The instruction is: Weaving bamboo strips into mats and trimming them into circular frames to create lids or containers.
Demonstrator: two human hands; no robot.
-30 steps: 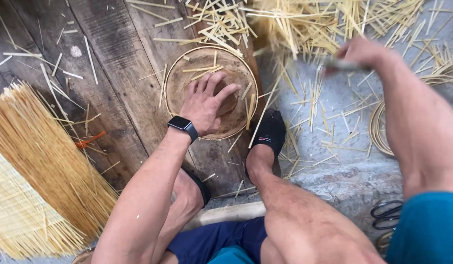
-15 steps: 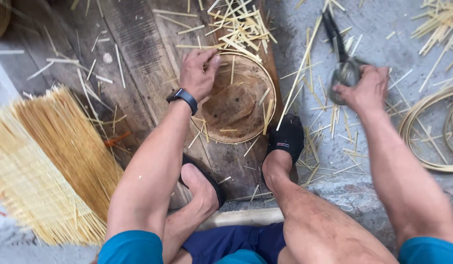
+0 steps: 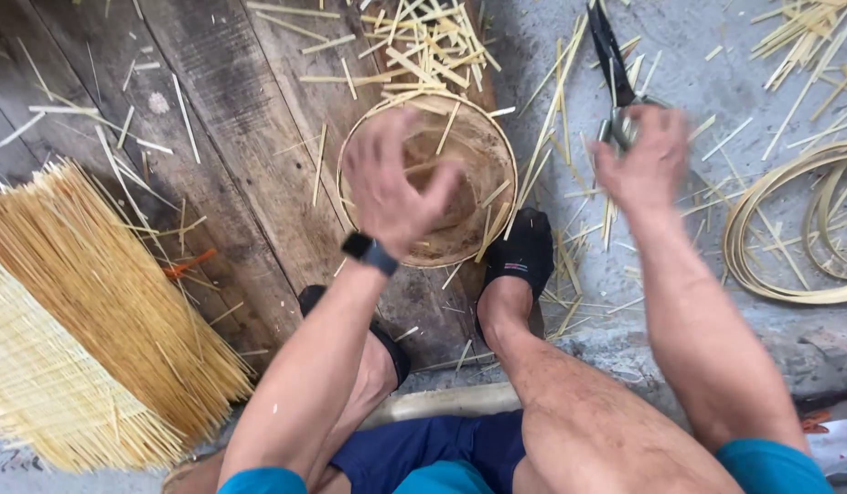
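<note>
Shears [image 3: 610, 69] lie on the far right floor, long axis pointing away, handles gripped by the right hand [image 3: 645, 165]. Left hand [image 3: 391, 183] hovers with fingers spread over the round basket [image 3: 497, 160], holding nothing.

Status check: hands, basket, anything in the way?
Left hand open, blurred, over basket. Right hand shut on shears. Bamboo offcuts litter floor; right foot at basket rim.

The left hand [image 3: 391, 183], fingers spread, hovers blurred above a round basket [image 3: 478, 155] on the planks [image 3: 222, 101]. The right hand [image 3: 645, 165] grips shears [image 3: 606, 55], blades pointing away. Bamboo slivers [image 3: 423, 46] litter the floor; coiled strips [image 3: 789, 229] lie right.
</note>
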